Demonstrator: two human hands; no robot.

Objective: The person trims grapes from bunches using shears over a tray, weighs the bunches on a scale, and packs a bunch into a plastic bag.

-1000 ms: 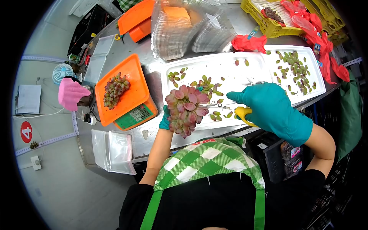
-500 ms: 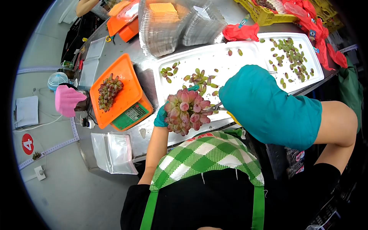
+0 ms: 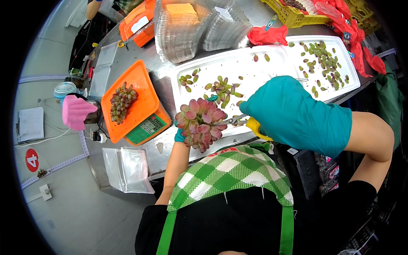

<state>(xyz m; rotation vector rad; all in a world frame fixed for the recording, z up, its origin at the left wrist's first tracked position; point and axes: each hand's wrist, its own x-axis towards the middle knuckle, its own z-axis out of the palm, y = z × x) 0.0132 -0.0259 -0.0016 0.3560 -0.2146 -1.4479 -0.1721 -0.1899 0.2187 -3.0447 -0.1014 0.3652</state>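
In the head view, my left hand (image 3: 179, 135), in a teal glove, holds up a bunch of pinkish-red, elongated grapes (image 3: 199, 126); the bunch hides most of its fingers. My right hand (image 3: 272, 104), also in teal, grips scissors with yellow handles (image 3: 256, 127). Their blades point left, tips right at the grapes' right side. Behind the bunch, a white tray (image 3: 250, 70) carries a small cluster of greenish grapes (image 3: 223, 88) and several loose ones. On the left, another grape bunch (image 3: 123, 102) lies in the orange pan of a scale (image 3: 148, 127).
A second white tray (image 3: 293, 50) with many loose grapes adjoins on the right. Stacked clear plastic boxes (image 3: 176, 38) stand behind the trays, beside a red bag (image 3: 267, 36) and a yellow crate (image 3: 297, 19). Clear bags (image 3: 127, 170) lie at the table's front-left edge. Another person's arm (image 3: 93, 8) shows top left.
The grape bunch has shifted slightly left and turned. My right hand has tilted, so the yellow scissor handles and more of the blades show. The other person's arm at top left has moved.
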